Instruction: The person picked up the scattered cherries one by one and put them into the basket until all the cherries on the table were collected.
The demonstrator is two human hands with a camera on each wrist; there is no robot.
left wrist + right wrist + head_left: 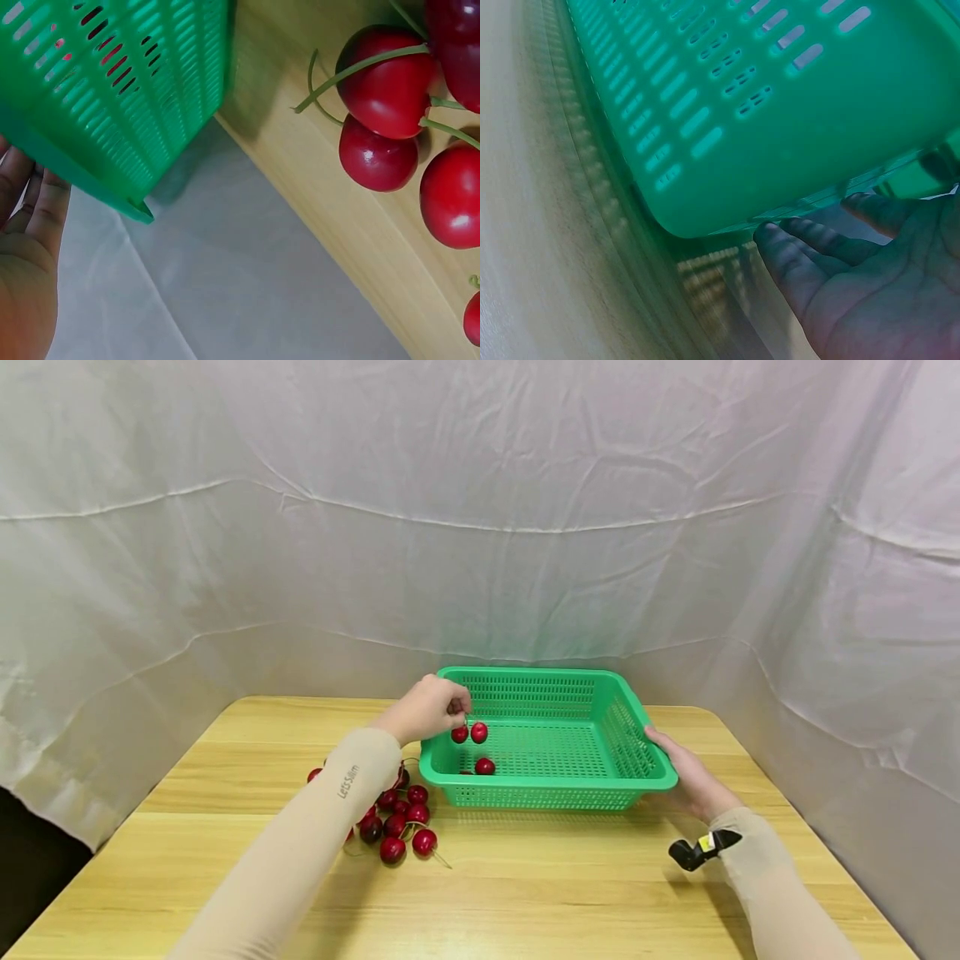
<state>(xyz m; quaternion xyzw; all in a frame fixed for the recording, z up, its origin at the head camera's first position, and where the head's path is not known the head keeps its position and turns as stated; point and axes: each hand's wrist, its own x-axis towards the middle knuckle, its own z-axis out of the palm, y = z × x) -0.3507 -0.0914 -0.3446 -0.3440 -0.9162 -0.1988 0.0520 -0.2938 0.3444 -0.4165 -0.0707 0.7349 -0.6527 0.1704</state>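
My left hand (429,706) is over the left end of a green plastic basket (547,787), its fingertips pinching thin stems. Two red cherries (478,732) hang from these stems inside the basket. Lower down, another cherry (484,766) lies on the basket floor, with part of one more beside it. My right hand (693,781) holds the basket's right end, thumb at the rim; in the right wrist view its fingers (787,259) reach to the outer wall. A pile of cherries (395,825) with green stems lies left of the basket, partly hidden by my left forearm.
The basket stands on a light wooden table (525,893), near its far edge. Pale cloth (480,577) hangs behind and along both sides. A black strap piece (693,852) sticks out from my right wrist.
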